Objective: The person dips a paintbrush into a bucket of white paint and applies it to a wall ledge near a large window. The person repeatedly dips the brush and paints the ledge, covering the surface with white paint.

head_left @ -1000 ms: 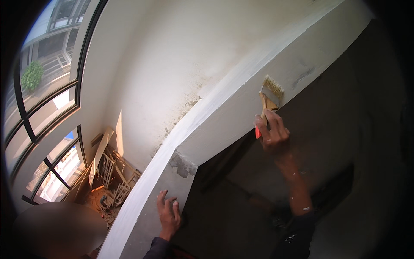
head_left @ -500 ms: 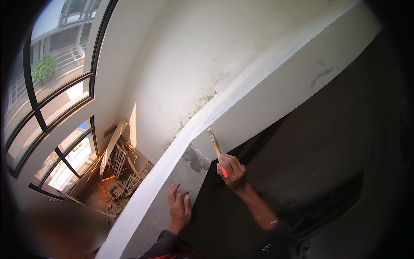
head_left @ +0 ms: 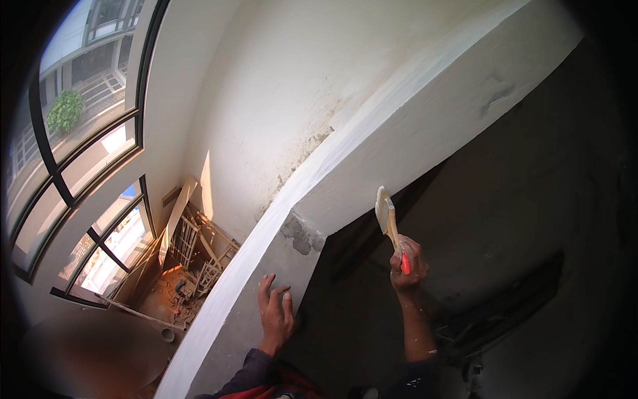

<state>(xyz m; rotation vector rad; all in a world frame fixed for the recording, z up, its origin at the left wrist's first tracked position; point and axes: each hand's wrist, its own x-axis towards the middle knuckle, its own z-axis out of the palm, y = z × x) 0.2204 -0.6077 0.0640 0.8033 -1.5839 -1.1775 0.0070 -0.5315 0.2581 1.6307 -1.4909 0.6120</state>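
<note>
My right hand (head_left: 411,261) is closed round the red-tipped handle of a paintbrush (head_left: 387,216). The brush points upward, and whitish paint coats its bristles. Its tip is at the lower edge of the pale face of the ledge (head_left: 412,136); whether it touches there I cannot tell. My left hand (head_left: 275,311) rests with fingers apart against the grey, unpainted-looking stretch of the ledge, holding nothing. Between the hands, a rough dark grey patch (head_left: 304,236) marks the ledge's corner. A bright white strip (head_left: 266,229) runs along the ledge's top.
Far below at left, timber boards and wooden frames (head_left: 189,239) lean and lie amid rubble, with a bucket (head_left: 167,334) nearby. Dark-framed windows (head_left: 86,139) fill the left wall. A dark area (head_left: 492,219) lies below the ledge on the right. A blurred round shape covers the lower left.
My right hand has moved right with the paintbrush, away from the ledge's corner, and the brush has turned to show its broad side. The left hand stays nearly in place.
</note>
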